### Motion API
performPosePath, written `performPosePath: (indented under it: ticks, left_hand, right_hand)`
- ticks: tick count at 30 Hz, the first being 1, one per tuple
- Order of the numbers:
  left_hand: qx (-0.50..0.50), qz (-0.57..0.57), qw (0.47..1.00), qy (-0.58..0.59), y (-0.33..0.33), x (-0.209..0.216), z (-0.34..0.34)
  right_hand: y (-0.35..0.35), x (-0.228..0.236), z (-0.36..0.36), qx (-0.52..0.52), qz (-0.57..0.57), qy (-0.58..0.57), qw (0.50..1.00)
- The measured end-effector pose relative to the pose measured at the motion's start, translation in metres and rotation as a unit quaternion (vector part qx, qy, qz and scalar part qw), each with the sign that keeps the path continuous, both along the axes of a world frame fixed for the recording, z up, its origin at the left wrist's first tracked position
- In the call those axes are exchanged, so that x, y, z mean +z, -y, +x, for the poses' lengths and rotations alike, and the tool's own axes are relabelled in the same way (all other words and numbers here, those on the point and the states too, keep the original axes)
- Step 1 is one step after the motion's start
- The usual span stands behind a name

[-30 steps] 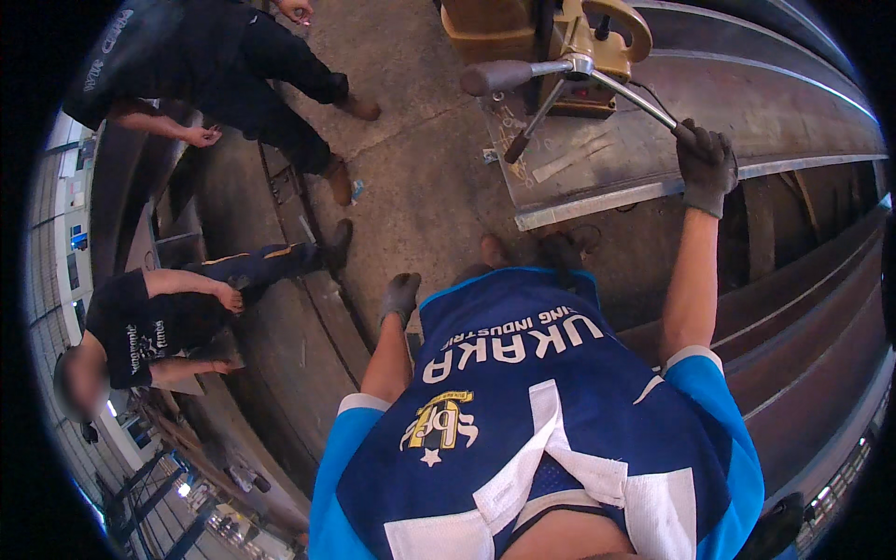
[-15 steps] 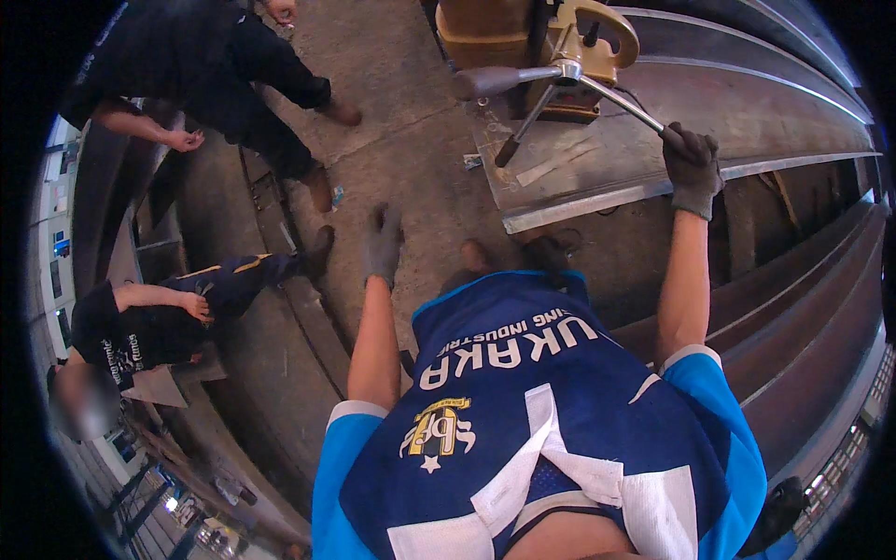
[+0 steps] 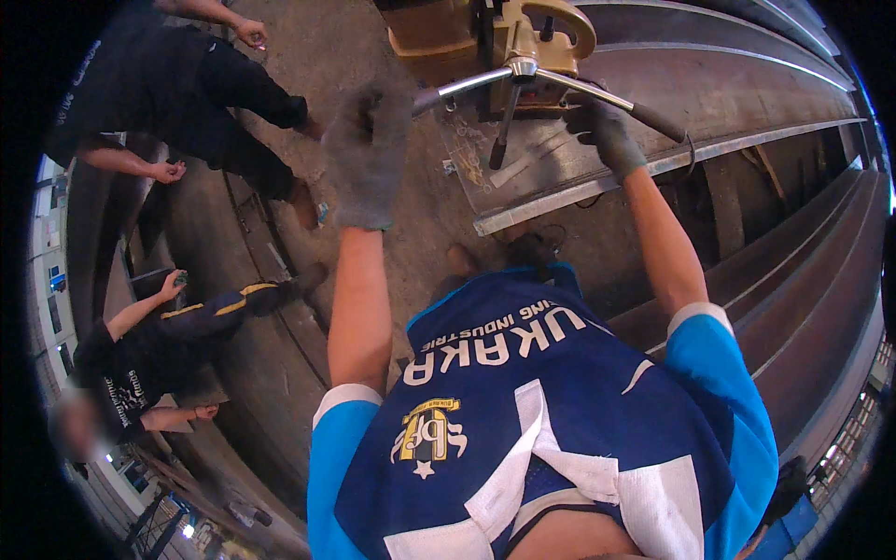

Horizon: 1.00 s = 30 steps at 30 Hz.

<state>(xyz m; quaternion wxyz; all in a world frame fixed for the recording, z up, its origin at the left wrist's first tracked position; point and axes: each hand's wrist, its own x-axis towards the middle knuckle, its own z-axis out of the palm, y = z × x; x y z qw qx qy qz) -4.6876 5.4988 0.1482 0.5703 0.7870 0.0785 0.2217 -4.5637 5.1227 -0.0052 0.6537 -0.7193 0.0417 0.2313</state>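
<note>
A yellow magnetic drill (image 3: 532, 42) with a three-spoke feed handle (image 3: 525, 68) stands on a steel beam (image 3: 728, 89). My left hand (image 3: 369, 154), in a grey work glove, is raised at the end of the left spoke. Its fingers are closed around that spoke's grip, which the glove hides. Also gloved, my right hand (image 3: 607, 135) is beneath the right spoke, fingers apart and holding nothing. The dark grip of the right spoke (image 3: 658, 123) is free beside it. The third spoke (image 3: 504, 131) points down toward the beam's near end.
Two people in dark clothes are at the left, one farther off (image 3: 215, 84) and one nearer (image 3: 140, 364). More steel beams (image 3: 821, 289) lie at the right. A dark cable (image 3: 693, 154) hangs by the beam's edge. Long steel pieces (image 3: 252, 289) lie on the left floor.
My right hand has let go of the right spoke and moved left. My left hand has risen from beside my body to the left spoke's grip. The nearer person's arms have moved.
</note>
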Motion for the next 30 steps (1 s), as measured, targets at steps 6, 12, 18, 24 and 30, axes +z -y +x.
performPosePath:
  ticks: [6,12,18,24,30]
  left_hand:
    - [0.026,0.048,0.998,-0.041,-0.006,0.001,-0.003]
    - [0.022,0.046,0.997,-0.056,-0.006,-0.001,-0.003]
    - [0.011,0.039,0.998,-0.043,-0.015,-0.005,-0.007]
    - [0.028,0.018,0.998,-0.048,-0.007,-0.006,-0.005]
    - [0.023,-0.063,0.994,-0.088,-0.013,-0.018,-0.013]
  right_hand:
    - [-0.045,-0.029,0.019,0.203,-0.295,0.179,0.916]
    - [-0.035,-0.028,0.014,0.191,-0.342,0.291,0.873]
    - [-0.036,-0.058,0.041,0.170,-0.385,0.365,0.831]
    - [-0.039,-0.069,0.035,0.157,-0.357,0.269,0.881]
    - [-0.076,-0.031,-0.002,0.187,-0.182,0.159,0.952]
